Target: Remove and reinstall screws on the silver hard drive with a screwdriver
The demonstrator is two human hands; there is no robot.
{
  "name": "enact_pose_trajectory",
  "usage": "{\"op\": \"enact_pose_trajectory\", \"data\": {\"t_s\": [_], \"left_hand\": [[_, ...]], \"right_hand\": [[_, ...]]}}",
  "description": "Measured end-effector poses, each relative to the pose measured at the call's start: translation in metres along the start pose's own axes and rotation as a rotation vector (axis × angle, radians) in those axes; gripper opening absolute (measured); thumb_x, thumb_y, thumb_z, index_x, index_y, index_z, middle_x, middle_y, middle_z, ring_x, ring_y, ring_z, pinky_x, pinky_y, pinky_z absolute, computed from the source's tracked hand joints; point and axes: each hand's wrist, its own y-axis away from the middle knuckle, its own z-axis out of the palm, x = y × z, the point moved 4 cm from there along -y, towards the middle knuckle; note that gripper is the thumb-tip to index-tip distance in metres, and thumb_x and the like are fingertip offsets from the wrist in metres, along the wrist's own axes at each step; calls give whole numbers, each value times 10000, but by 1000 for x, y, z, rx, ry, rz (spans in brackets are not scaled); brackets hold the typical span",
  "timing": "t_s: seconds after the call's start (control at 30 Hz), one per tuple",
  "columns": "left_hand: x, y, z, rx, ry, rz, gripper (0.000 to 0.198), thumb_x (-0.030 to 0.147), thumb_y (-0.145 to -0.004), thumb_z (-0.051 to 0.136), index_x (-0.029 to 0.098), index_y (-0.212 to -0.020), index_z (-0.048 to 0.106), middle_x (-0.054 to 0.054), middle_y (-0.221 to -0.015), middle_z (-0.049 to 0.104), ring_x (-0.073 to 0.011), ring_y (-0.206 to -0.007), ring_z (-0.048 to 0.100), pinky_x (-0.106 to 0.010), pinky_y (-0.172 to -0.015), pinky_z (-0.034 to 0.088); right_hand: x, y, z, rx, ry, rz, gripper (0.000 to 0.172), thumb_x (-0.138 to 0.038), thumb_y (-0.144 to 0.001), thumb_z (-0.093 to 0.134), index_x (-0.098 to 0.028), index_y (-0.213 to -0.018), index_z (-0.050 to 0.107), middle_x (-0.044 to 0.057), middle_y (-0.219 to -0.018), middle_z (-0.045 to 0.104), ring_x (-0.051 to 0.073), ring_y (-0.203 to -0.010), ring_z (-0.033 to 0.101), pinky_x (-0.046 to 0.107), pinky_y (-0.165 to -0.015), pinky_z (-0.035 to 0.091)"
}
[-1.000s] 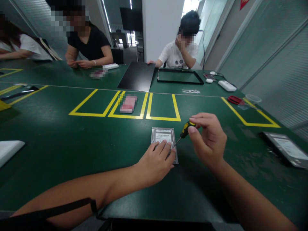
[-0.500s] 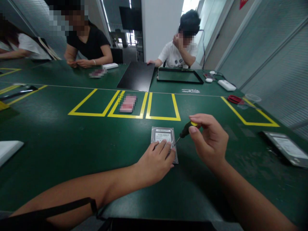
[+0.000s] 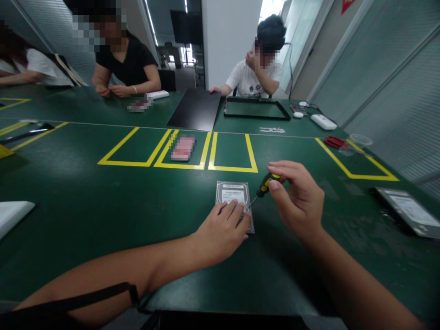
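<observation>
A silver hard drive point(image 3: 233, 192) lies flat on the green table point(image 3: 85, 197) just in front of me. My left hand point(image 3: 222, 231) rests on its near half, fingers laid flat and pressing it down. My right hand point(image 3: 299, 199) pinches a small screwdriver point(image 3: 264, 184) with a black and yellow handle. The thin tip of the screwdriver slants down to the drive's right edge.
Yellow tape boxes point(image 3: 232, 153) mark the table beyond the drive. A flat device point(image 3: 405, 211) lies at the right, a white object point(image 3: 12, 215) at the left edge. A black panel point(image 3: 195, 109) and a black frame point(image 3: 256, 110) lie farther back. Three people sit along the far side.
My right hand has turned the screwdriver handle slightly between its fingers. My left hand and the drive have stayed in place.
</observation>
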Motion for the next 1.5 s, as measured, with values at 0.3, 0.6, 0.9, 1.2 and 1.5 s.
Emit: {"op": "enact_pose_trajectory", "data": {"t_s": [0.3,0.6,0.9,1.2,1.5], "left_hand": [[0,0,1,-14,3,0,467,392,-961,560,123,-1341,523,-182,-1416,532,-354,-1327,483,-495,-1012,441],[0,0,0,-13,-2,3,478,395,-949,582,122,-1337,526,-186,-1413,535,-356,-1323,486,-489,-1006,442],[0,0,0,-4,-8,-1,472,399,-950,579,125,-1331,532,-181,-1404,544,-351,-1319,495,-486,-1005,439],[0,0,0,-15,-1,-3,472,398,-943,591,132,-1329,531,-184,-1412,539,-349,-1313,500,-481,-997,440],[0,0,-1,-6,5,1,467,387,-951,578,124,-1334,530,-189,-1412,538,-352,-1317,496,-486,-1004,440]], "right_hand": [[6,2,1,38,9,45,364,-146,-884,655,-275,-1223,633,37,-1102,677,191,-966,631,346,-767,485],[6,-2,1,45,15,-15,245,-208,-831,747,-245,-1058,662,34,-987,615,189,-925,571,330,-721,460],[9,1,2,46,-13,67,277,-160,-870,649,-238,-1135,628,44,-1061,669,188,-906,614,357,-760,474],[7,-2,2,29,2,-5,247,-193,-820,744,-231,-1047,657,30,-969,623,179,-887,574,333,-714,449],[7,1,2,-27,-58,44,271,-152,-895,606,-239,-1148,650,58,-1113,667,212,-1013,615,385,-816,486]]}}
